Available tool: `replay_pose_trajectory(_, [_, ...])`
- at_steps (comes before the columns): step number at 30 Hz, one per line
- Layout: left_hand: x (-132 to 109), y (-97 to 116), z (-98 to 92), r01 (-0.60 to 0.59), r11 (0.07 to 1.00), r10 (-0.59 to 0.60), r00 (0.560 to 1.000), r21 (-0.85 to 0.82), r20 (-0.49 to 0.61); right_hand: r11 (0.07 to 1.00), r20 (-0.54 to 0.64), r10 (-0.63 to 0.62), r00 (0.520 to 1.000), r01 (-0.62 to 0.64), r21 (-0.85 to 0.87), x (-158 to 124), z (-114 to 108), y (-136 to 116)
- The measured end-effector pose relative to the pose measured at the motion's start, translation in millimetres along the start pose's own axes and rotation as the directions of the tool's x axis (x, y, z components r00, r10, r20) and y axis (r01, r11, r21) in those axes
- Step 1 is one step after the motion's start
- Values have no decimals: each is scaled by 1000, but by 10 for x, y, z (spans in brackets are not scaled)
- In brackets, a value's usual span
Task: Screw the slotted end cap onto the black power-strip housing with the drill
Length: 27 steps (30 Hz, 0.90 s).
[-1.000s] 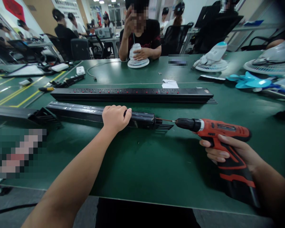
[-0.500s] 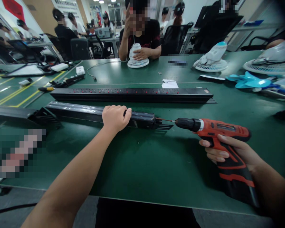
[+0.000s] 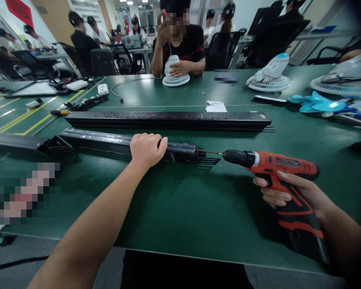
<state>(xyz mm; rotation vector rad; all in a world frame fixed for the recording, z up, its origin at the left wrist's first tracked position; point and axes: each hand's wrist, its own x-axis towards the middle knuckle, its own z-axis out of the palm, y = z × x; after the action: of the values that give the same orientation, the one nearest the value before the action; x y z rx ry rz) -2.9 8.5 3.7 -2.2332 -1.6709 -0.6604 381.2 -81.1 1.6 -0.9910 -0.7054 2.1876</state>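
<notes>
My left hand is wrapped over a long black power strip housing that lies across the green table. A slotted bracket sticks out of the housing's right end. In my right hand is a red and black cordless drill, with a finger at its trigger. The drill's long thin bit reaches left to the end of the housing; its tip is too small to make out. Just behind lies a second black power strip with a row of red-dotted sockets facing up.
Another black strip lies at the left. A yellow-handled tool sits behind it. Blue fan blades and white fan parts are at the back right. Across the table, a person holds a white fan.
Both hands, the drill and the housing keep their places relative to each other. The whole view has shifted very slightly.
</notes>
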Motion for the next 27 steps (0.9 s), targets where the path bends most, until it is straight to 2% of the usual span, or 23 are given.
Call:
replay_pose_trajectory(10, [1, -11, 16, -4, 1000, 4, 1000, 8, 2, 999, -139, -50, 989, 52, 9, -8, 106, -6])
replay_pose_trajectory(27, [-1, -20, 18, -14, 1000, 14, 1000, -2, -9, 999, -83, -38, 996, 36, -22, -7, 75, -5])
